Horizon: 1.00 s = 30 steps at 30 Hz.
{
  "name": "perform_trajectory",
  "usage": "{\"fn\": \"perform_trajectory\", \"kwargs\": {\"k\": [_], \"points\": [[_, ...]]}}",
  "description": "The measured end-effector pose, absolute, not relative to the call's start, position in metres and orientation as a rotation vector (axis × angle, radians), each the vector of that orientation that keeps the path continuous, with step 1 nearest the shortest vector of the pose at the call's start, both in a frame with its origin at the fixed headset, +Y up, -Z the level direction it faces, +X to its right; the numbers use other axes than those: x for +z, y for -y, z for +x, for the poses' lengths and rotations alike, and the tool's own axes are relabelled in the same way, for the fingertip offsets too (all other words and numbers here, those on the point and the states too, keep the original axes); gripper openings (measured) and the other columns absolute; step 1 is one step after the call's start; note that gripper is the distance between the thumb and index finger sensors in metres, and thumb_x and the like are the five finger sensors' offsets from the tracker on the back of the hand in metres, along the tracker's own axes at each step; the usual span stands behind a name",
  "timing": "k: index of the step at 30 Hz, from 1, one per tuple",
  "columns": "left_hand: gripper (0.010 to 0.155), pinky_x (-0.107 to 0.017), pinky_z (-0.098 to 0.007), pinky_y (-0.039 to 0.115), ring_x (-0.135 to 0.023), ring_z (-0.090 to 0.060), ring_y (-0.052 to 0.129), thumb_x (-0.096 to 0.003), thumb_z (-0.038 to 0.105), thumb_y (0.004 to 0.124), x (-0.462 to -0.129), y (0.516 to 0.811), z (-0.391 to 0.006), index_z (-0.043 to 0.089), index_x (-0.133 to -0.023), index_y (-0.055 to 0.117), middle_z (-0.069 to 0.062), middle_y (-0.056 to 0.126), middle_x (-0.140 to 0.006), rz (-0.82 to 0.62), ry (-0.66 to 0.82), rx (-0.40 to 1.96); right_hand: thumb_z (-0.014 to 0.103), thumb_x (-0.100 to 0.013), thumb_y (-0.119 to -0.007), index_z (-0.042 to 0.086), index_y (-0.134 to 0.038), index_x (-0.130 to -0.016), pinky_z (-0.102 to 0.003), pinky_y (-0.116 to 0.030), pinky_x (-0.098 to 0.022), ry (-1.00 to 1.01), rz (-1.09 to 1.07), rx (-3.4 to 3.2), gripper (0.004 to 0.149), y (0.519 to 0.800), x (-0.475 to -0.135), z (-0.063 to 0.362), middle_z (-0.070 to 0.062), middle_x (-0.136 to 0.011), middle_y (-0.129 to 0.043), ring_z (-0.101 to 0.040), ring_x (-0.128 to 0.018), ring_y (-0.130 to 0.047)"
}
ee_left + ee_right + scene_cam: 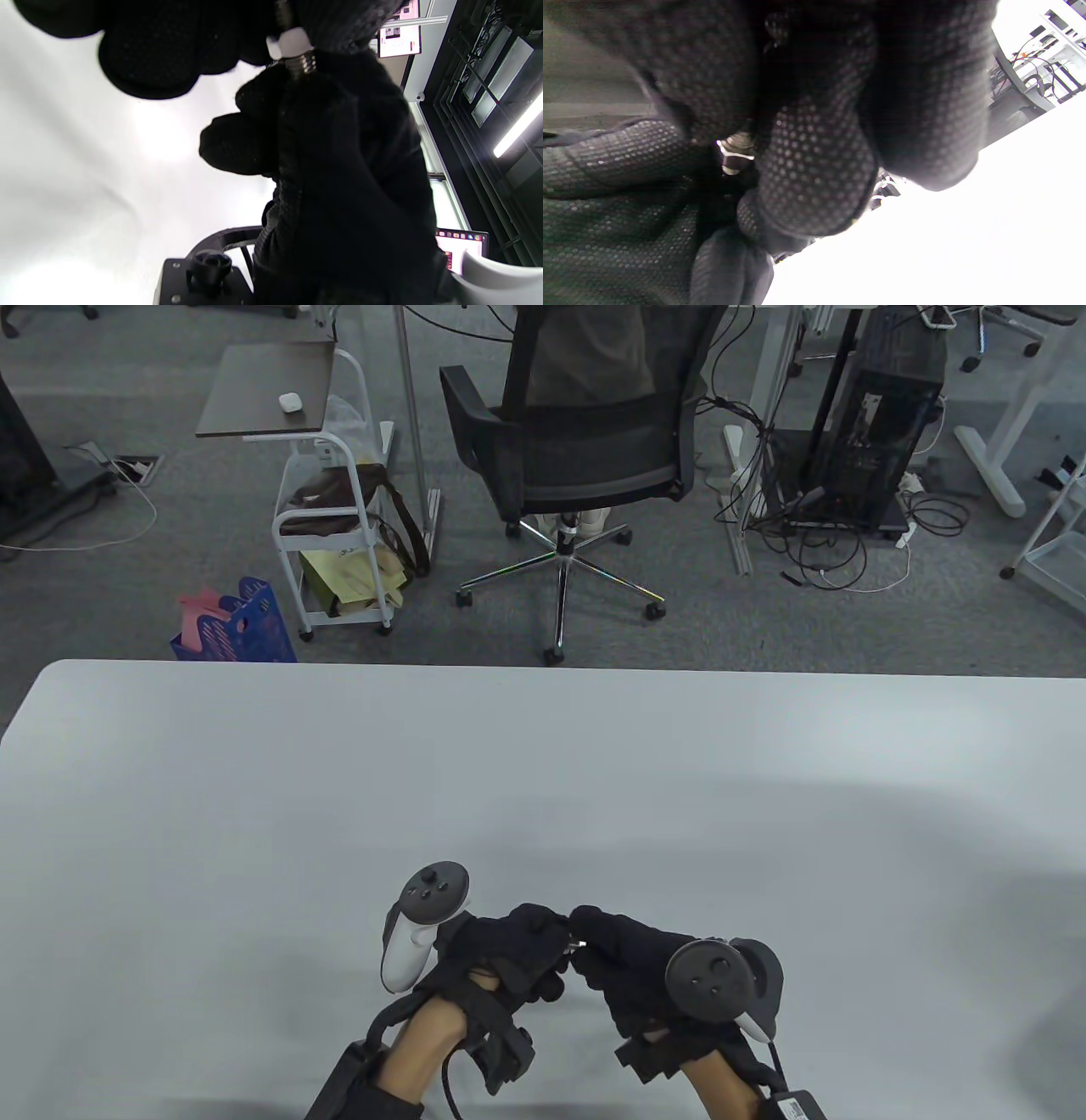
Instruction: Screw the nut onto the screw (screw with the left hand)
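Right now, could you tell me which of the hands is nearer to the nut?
Left: the left hand pinches the nut itself; the right hand grips the screw right beside it.

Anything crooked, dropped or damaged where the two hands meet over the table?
Nothing stands out. The left hand and right hand meet fingertip to fingertip above the table. In the left wrist view the white nut sits on the threaded screw, apparently in line. Nothing lies dropped on the visible tabletop.
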<state>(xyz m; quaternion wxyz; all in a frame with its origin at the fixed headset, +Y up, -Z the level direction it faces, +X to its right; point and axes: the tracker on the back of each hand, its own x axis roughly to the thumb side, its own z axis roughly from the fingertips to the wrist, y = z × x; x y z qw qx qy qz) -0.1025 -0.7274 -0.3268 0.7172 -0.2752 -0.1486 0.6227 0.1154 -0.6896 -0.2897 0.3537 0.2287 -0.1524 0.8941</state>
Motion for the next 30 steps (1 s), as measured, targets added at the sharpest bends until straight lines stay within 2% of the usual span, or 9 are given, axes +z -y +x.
{"fn": "perform_trajectory", "kwargs": {"k": [2,6,11,14,18,22,25,28,30], "points": [[0.066,-0.045,-0.06,0.069,-0.054,-0.046,0.089,-0.0448,0.044,0.069,-0.3255,0.7277,-0.1037,0.003,-0.097,0.063,-0.03,0.076,-0.084,-0.573,0.295,1.387,0.033,-0.032,-0.093,0.014,-0.091,-0.075,-0.036,-0.103,-0.028,0.396,0.581,2.291,0.047,0.6897,-0.2892,0.1165,-0.007,-0.058,-0.106,-0.012,-0.028,-0.118],[0.058,-0.04,-0.062,0.071,-0.045,-0.048,0.093,-0.0438,0.041,0.071,-0.3259,0.7282,-0.1028,0.001,-0.084,0.079,-0.032,0.086,-0.074,-0.553,0.275,1.355,0.033,-0.032,-0.093,0.014,-0.09,-0.075,-0.037,-0.103,-0.028,0.394,0.585,2.308,0.047,0.6914,-0.2886,0.1158,-0.007,-0.058,-0.106,-0.012,-0.028,-0.118],[0.056,-0.044,-0.06,0.069,-0.053,-0.044,0.089,-0.0451,0.035,0.071,-0.3264,0.7281,-0.1018,0.004,-0.091,0.066,-0.029,0.076,-0.082,-0.629,0.332,1.388,0.034,-0.032,-0.093,0.014,-0.09,-0.075,-0.037,-0.103,-0.028,0.403,0.59,2.313,0.047,0.6902,-0.2871,0.1155,-0.007,-0.058,-0.106,-0.012,-0.028,-0.118],[0.066,-0.045,-0.06,0.069,-0.054,-0.045,0.089,-0.0447,0.045,0.068,-0.3257,0.7301,-0.104,0.004,-0.096,0.064,-0.03,0.076,-0.085,-0.592,0.29,1.413,0.033,-0.032,-0.093,0.014,-0.09,-0.075,-0.037,-0.103,-0.028,0.397,0.576,2.291,0.047,0.6902,-0.2876,0.1173,-0.007,-0.059,-0.106,-0.012,-0.028,-0.118],[0.057,-0.041,-0.062,0.071,-0.047,-0.048,0.093,-0.0443,0.041,0.07,-0.3267,0.7312,-0.1033,0.001,-0.085,0.078,-0.031,0.085,-0.076,-0.582,0.277,1.389,0.033,-0.032,-0.093,0.014,-0.09,-0.076,-0.037,-0.103,-0.029,0.393,0.573,2.297,0.048,0.6902,-0.2874,0.1174,-0.008,-0.059,-0.106,-0.012,-0.029,-0.118],[0.055,-0.045,-0.06,0.069,-0.054,-0.044,0.089,-0.0451,0.034,0.07,-0.3268,0.7271,-0.1011,0.004,-0.091,0.066,-0.028,0.076,-0.083,-0.62,0.339,1.398,0.033,-0.032,-0.094,0.014,-0.09,-0.076,-0.037,-0.103,-0.028,0.394,0.568,2.282,0.048,0.6891,-0.2872,0.1185,-0.007,-0.06,-0.105,-0.012,-0.028,-0.118],[0.065,-0.046,-0.06,0.069,-0.055,-0.044,0.089,-0.0454,0.043,0.068,-0.3261,0.727,-0.1042,0.005,-0.098,0.06,-0.03,0.074,-0.086,-0.569,0.314,1.438,0.033,-0.032,-0.094,0.014,-0.09,-0.076,-0.037,-0.103,-0.029,0.407,0.552,2.256,0.048,0.6877,-0.2871,0.1203,-0.007,-0.059,-0.106,-0.012,-0.028,-0.118],[0.065,-0.041,-0.062,0.071,-0.048,-0.047,0.092,-0.0437,0.045,0.07,-0.3264,0.7268,-0.1068,0.001,-0.092,0.074,-0.033,0.082,-0.078,-0.505,0.265,1.401,0.033,-0.032,-0.094,0.014,-0.09,-0.075,-0.037,-0.103,-0.028,0.408,0.548,2.252,0.048,0.6878,-0.2873,0.1209,-0.007,-0.059,-0.106,-0.012,-0.028,-0.118],[0.06,-0.039,-0.062,0.072,-0.044,-0.048,0.093,-0.0439,0.043,0.071,-0.3273,0.7266,-0.1053,0.0,-0.085,0.081,-0.033,0.087,-0.074,-0.53,0.284,1.4,0.033,-0.032,-0.093,0.014,-0.09,-0.075,-0.037,-0.103,-0.028,0.409,0.547,2.253,0.048,0.6876,-0.2875,0.1211,-0.008,-0.059,-0.106,-0.012,-0.028,-0.118]]}}
